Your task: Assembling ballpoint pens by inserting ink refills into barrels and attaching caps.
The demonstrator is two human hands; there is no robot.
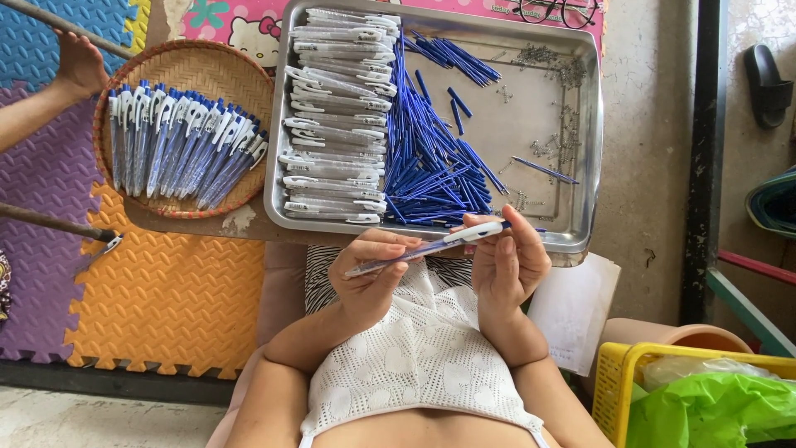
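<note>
My left hand (371,278) and my right hand (507,264) hold one pen (431,246) between them, just below the metal tray (587,124). The pen has a clear barrel, a blue refill and a white clip end near my right fingers. The tray holds a row of clear pen barrels (336,116) on its left, a heap of blue refills (431,158) in the middle and small metal springs (557,108) scattered on the right. A round woven basket (207,70) to the left holds several finished blue and white pens (178,149).
Another person's foot (79,62) rests on the coloured foam mats (166,290) at upper left. A yellow plastic crate (622,373) with a green bag (713,411) sits at lower right. A white paper sheet (576,307) hangs beside the tray. A black sandal (767,83) lies far right.
</note>
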